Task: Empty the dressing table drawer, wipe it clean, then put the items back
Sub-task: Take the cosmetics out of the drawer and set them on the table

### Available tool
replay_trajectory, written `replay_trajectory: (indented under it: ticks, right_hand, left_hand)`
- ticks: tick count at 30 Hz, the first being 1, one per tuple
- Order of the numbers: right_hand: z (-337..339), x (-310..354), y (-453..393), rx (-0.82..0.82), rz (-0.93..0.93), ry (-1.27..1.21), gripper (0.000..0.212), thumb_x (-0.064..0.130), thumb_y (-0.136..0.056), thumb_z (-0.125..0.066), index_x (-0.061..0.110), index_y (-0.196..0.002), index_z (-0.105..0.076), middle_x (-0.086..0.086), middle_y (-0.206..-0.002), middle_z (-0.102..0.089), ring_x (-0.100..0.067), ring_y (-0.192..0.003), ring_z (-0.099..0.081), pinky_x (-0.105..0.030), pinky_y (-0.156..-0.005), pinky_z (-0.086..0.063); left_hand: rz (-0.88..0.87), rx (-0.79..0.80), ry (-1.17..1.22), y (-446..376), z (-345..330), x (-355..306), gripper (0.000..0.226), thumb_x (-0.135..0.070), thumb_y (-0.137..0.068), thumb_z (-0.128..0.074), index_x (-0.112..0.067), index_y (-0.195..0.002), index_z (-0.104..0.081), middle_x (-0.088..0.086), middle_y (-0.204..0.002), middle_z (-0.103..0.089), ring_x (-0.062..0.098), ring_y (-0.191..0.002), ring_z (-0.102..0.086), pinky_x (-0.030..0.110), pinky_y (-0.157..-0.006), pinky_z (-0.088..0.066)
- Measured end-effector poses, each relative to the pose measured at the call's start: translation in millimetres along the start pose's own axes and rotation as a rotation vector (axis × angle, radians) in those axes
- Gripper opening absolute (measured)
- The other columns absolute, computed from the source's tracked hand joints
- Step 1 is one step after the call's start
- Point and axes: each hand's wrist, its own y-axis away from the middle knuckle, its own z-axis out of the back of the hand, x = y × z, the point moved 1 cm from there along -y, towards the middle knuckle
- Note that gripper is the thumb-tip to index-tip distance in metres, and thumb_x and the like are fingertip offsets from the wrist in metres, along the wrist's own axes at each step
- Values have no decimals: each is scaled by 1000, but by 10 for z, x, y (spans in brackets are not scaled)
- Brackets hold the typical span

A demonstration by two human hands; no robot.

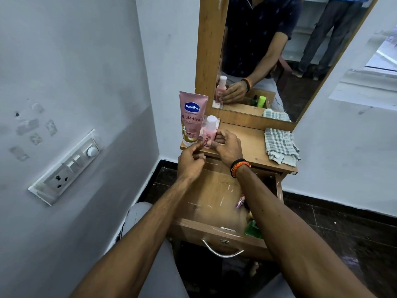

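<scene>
Pink Vaseline tube (191,119) stands cap-down on the tabletop (253,147), just left of my fingers, Gluta-Hya label facing me. Right beside it is the small pink bottle (208,134), white cap, upright, at the tabletop's front-left edge.

My left hand (190,163) hangs below and left of the bottle, over the back of the drawer (206,203); fingers (196,150) curled loosely inward, holding nothing that I can see, tips near the tube's base but contact unclear. My right hand (228,147) is clamped on the small pink bottle, thumb across its lower front, other fingers wrapped round the right side. Black and orange thread bands (239,167) on my right wrist.

Drawer is pulled out beneath both wrists, wooden floor scratched and mostly bare on the left. Under my right forearm some items are still inside: a small pink thing (240,203) and a green packet (253,230), partly hidden. Metal handle (222,251) on the front.

Far right of my fingers, a checked cloth (280,146) lies crumpled on the tabletop, below the mirror (279,50).
</scene>
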Motion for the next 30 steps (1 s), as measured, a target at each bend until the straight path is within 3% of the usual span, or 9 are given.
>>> replay_trajectory:
  ticks: [3, 9, 17, 20, 25, 27, 30]
  right_hand:
    - [-14, -5, 6, 6, 3, -3, 37, 17, -80, -81, 13, -114, -66, 0, -108, -72, -13, -99, -67, -36, -90, -57]
    - [-20, -18, 23, 26, -10, -15, 36, 15, -82, -79, 13, -115, -65, -1, -110, -72, -14, -102, -67, -36, -92, -57]
    - [-18, -7, 33, 20, -3, -25, 37, 13, -82, -79, 14, -116, -65, -1, -113, -71, -14, -104, -67, -37, -92, -57]
    - [100, -53, 68, -62, 14, -49, 40, 8, -79, -80, 14, -116, -66, 0, -105, -71, -11, -97, -68, -35, -87, -59]
    - [504, -192, 250, -197, 45, -61, 25, 5, -81, -77, 17, -102, -69, 0, -93, -71, -13, -86, -70, -36, -77, -62]
    - [675, -273, 361, -167, -11, -98, 19, 5, -82, -77, 14, -97, -71, -4, -89, -72, -17, -84, -71, -37, -73, -63]
    - [936, -381, 560, -79, -114, -70, 15, 4, -81, -77, 13, -92, -73, -6, -85, -73, -19, -78, -72, -37, -72, -63]
  left_hand:
    - [9, 0, -11, 7, -2, 8, 55, 1, -90, -63, -21, -140, -57, -13, -117, -64, -4, -96, -59, 14, -81, -49]
    - [14, -6, -22, 26, -10, -12, 57, -1, -88, -68, -21, -141, -56, -6, -123, -67, 2, -102, -63, 6, -73, -42]
    - [13, -24, -17, 57, -16, -34, 55, -5, -87, -72, -20, -138, -58, -4, -115, -70, 5, -101, -65, 4, -70, -40]
    - [16, -104, -17, 110, -26, -57, 43, -1, -85, -70, -17, -125, -65, -5, -109, -70, 0, -91, -64, 5, -69, -42]
    - [-4, -196, -55, 252, -102, -39, 19, 2, -85, -65, -12, -97, -65, -4, -90, -67, 3, -79, -59, 9, -66, -43]
    - [-6, -139, -79, 308, -170, -20, 15, 0, -84, -66, -12, -93, -67, -6, -85, -67, 3, -78, -60, 10, -65, -43]
    - [-29, 111, -147, 386, -347, 0, 14, 0, -82, -71, -13, -88, -69, -9, -79, -68, -5, -72, -61, 14, -67, -44]
